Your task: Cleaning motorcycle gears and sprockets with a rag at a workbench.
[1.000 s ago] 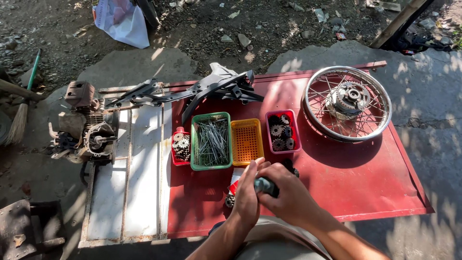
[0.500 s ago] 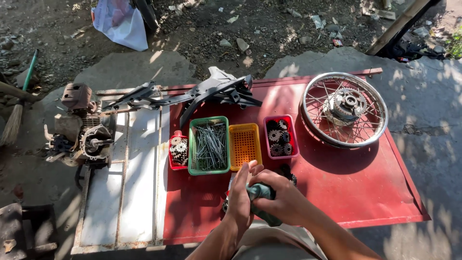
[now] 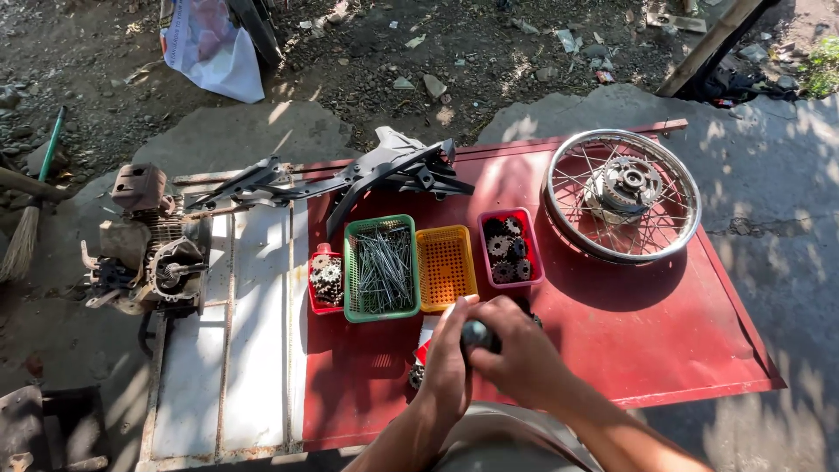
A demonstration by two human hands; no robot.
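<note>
My left hand (image 3: 448, 357) and my right hand (image 3: 522, 354) are closed together around a small dark rounded metal part (image 3: 476, 333), just above the near edge of a red metal sheet (image 3: 664, 332). Most of the part is hidden by my fingers. A dark toothed gear (image 3: 417, 377) peeks out below my left hand. Right behind my hands stand an empty orange basket (image 3: 446, 266), a green basket of thin metal spokes (image 3: 382, 267), a pink basket of dark sprockets (image 3: 509, 247) and a small red tray of gears (image 3: 326, 280).
A spoked wheel rim with its hub (image 3: 622, 194) lies at the sheet's far right. A black frame piece (image 3: 350, 175) lies along the far edge. A small engine (image 3: 149, 249) sits left of a white panel (image 3: 253, 332). A broom (image 3: 26, 218) and a plastic bag (image 3: 210, 48) lie on the dirt.
My hands have stayed clasped on the dark part and turned it a little. The view has shifted slightly; nothing on the sheet has moved.
</note>
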